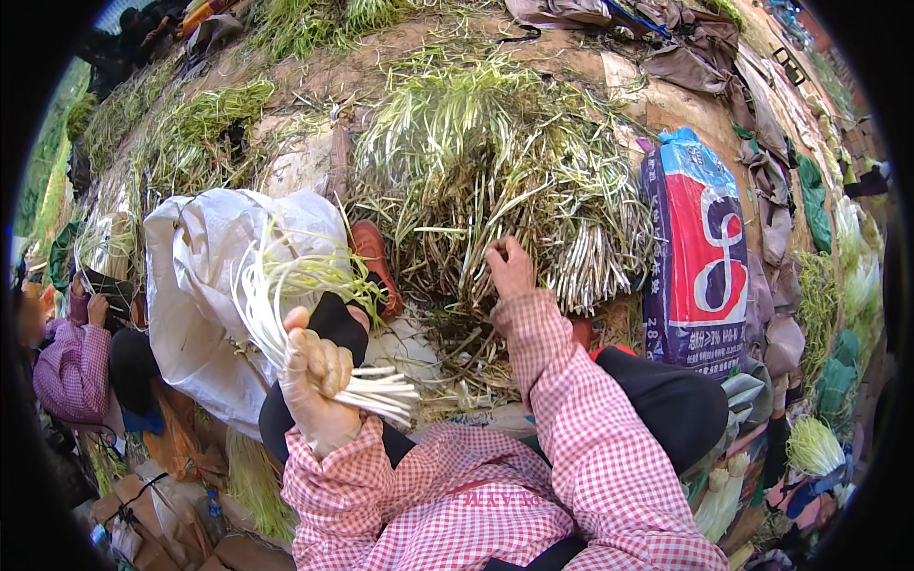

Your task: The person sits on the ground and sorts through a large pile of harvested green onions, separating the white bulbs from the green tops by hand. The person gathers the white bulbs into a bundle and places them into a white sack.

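My left hand (pixel 321 378), in a thin translucent glove, is closed around a bunch of long pale stalks with white lower ends (pixel 382 396); their yellow-green tops arch up and to the left. Bent fingers of my right hand (pixel 511 265) reach the lower edge of a large heap of green-and-white stalks (pixel 471 157). Whether a stalk is between those fingertips cannot be told. A cluster of white stalk ends (pixel 591 275) lies to the right of that hand, within the heap.
A white woven sack (pixel 207 285) stands left of my left hand, beside a red shoe (pixel 373 260). Right of the heap is a printed red and blue bag (pixel 703 264). At far left a co-worker in a checked sleeve (pixel 75 371) sits close by. More greens (pixel 214 121) lie beyond.
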A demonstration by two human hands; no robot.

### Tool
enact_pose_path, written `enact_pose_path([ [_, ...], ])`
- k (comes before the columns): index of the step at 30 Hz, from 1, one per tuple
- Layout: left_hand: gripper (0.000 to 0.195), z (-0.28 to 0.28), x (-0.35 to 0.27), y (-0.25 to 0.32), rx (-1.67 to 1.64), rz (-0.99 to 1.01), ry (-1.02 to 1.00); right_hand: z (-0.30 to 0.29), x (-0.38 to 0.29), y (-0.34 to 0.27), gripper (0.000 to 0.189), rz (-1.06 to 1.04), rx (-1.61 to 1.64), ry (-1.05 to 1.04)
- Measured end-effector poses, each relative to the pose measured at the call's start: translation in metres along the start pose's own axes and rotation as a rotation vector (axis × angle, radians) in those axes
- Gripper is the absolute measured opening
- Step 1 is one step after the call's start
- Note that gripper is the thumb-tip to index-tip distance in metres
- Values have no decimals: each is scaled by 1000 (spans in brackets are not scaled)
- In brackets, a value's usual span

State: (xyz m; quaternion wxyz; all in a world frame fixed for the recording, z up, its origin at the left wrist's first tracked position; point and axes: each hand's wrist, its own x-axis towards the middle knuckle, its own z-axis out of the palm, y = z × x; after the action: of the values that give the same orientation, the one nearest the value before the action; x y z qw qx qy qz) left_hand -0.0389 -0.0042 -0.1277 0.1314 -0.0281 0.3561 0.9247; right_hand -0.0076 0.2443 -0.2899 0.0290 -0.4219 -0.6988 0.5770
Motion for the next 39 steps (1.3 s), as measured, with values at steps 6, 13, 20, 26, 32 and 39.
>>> enact_pose_path([
  [6,27,-5,0,-5,-34,-132,-16,12,58,-6,20,226,-313,13],
  [13,21,-5,-6,-11,95,-274,92,-3,-18,-17,17,88,195,-110],
  [20,27,7,-10,-32,413,-410,142,21,-122,-32,22,-222,279,-333],
  [26,24,-4,-12,-46,550,-433,91,17,-157,-47,17,-320,253,-453],
  [32,20,-10,-16,-51,475,-534,53,0,-145,-62,30,-99,673,-426],
  [39,20,-18,-15,-58,375,-465,65,9,-144,-51,11,-383,274,-341],
])
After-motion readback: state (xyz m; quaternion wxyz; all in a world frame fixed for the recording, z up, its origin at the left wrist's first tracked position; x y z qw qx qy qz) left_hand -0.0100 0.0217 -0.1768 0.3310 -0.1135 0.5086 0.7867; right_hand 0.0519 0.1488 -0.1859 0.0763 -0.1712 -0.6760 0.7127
